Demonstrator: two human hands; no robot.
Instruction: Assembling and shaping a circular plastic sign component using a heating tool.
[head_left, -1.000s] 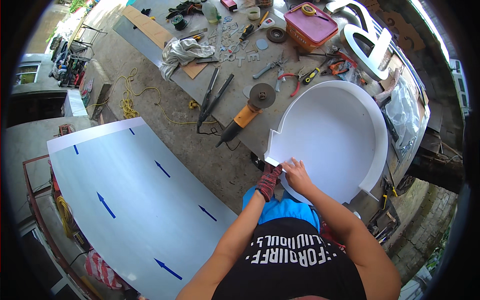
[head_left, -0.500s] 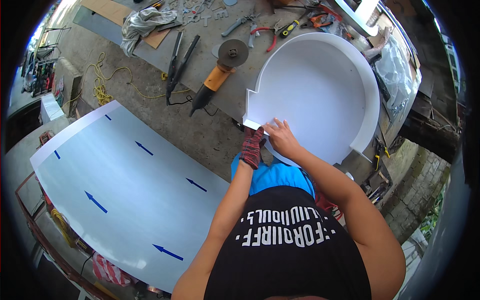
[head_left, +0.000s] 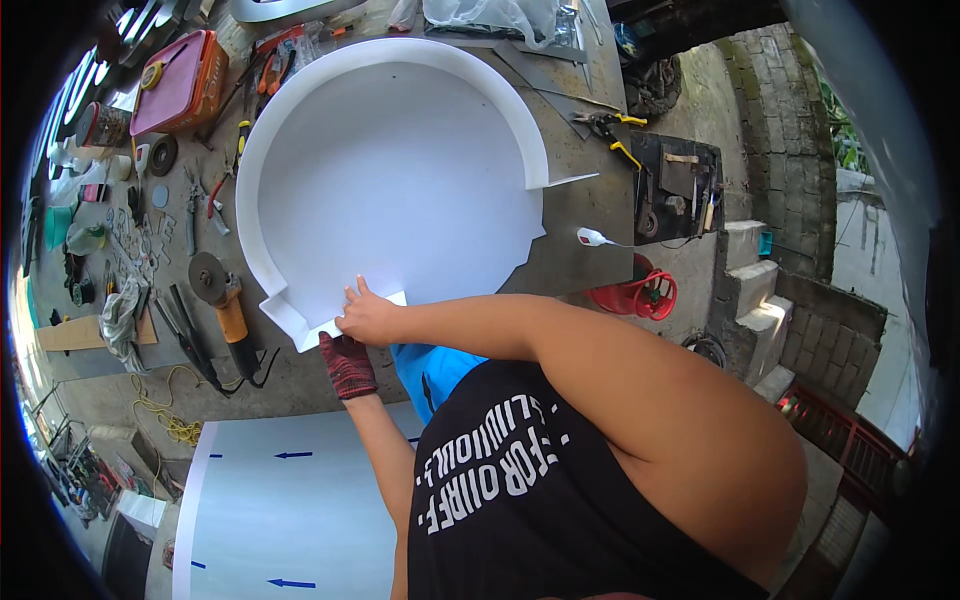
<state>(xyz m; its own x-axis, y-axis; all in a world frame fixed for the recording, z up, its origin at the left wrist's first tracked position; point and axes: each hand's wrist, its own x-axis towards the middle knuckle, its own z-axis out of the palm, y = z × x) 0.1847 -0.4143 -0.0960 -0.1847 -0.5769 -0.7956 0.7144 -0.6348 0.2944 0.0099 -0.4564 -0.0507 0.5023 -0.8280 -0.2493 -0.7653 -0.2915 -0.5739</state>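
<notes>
A large white round pan-like sheet piece (head_left: pixel 400 190) lies on the workbench, with a raised white rim strip (head_left: pixel 258 230) curving around most of its edge. At its near-left side the strip bends into a corner flap (head_left: pixel 285 318). My left hand (head_left: pixel 348 366), in a red and black plaid glove, grips the strip from outside, just beside that corner; its thumb side is partly hidden. My bare right hand (head_left: pixel 370 316) reaches across from the right and touches the strip's inner side, fingers spread over the white base. At the far right, the strip's free end (head_left: pixel 572 181) sticks outward.
Left of the piece lie an angle grinder (head_left: pixel 230 315), black long-handled tool (head_left: pixel 190 335), pliers and a grey cloth (head_left: pixel 122 325). An orange-red bin (head_left: pixel 180 85) stands behind. Yellow-handled snips (head_left: pixel 612 128) lie right, above a red gas cylinder (head_left: pixel 640 290). A blue-white sheet (head_left: pixel 290 510) is below left.
The view has turned to the right, so the bench and round piece appear rotated and farther left. Both hands stay at the strip near the corner. More of the right side now shows.
</notes>
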